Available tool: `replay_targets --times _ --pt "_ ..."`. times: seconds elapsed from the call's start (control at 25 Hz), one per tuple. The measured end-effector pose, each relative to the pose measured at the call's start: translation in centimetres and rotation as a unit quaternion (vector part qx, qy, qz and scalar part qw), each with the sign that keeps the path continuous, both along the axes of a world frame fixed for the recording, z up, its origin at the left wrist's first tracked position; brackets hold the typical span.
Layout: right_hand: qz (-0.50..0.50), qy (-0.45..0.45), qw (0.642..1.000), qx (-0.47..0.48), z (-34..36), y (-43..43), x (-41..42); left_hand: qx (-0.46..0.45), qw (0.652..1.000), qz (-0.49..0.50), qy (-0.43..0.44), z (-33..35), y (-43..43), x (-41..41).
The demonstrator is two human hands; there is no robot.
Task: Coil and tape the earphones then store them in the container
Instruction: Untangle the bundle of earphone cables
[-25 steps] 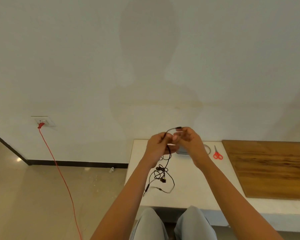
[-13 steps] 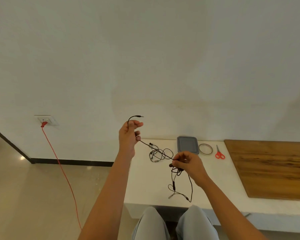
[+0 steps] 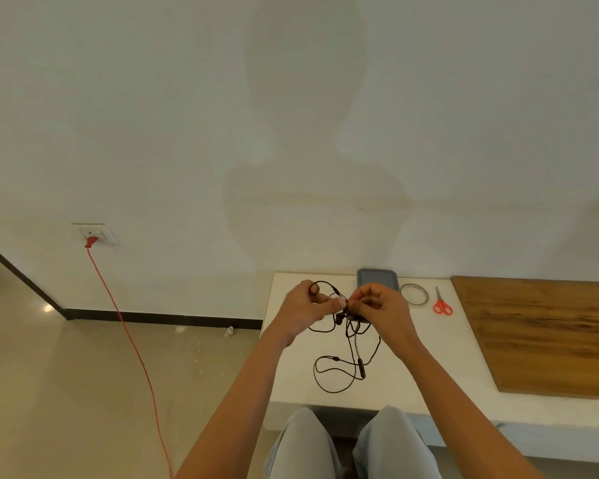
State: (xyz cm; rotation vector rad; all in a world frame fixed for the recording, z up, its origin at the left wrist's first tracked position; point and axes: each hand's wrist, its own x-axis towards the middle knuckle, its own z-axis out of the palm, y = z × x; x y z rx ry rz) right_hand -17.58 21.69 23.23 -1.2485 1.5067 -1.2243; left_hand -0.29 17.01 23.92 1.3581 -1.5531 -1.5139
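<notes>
- Both forearms reached forward over the white table [image 3: 429, 375], hands nearly meeting.
- The left hand [image 3: 305, 307] pinched the black earphones [image 3: 336, 373] cable; the right hand [image 3: 381, 311] pinched it too.
- Loose loops hung down, near the grey container [image 3: 377, 275].

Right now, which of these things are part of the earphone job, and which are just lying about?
For the job: earphones, left hand, right hand, tape roll, scissors, container.
Lying about: wooden board, red cable, wall socket.

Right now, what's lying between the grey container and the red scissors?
A tape ring lies on the white table between the container and the scissors, seen in the head view.
</notes>
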Motion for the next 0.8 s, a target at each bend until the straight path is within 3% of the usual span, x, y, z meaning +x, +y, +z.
replay_targets --times 0.24,0.4,0.64,0.8 --pt "0.042 0.021 0.999 -0.02 0.4 0.2 -0.2 -0.025 0.999 -0.015 -0.015 0.0 0.2 -0.9" --pt "0.066 -0.06 0.995 0.039 0.6 0.2 -1.0 -0.043 0.999 0.008 -0.003 0.6 -0.1 -0.5" --pt "0.066 -0.044 0.994 0.072 1.0 0.3 -1.4 -0.036 0.998 0.053 0.023 1.2 0.0 0.0" --pt "0.061 -0.084 0.987 0.121 1.2 0.4 -1.4 -0.036 0.998 0.04 0.021 1.2 0.2 0.0"
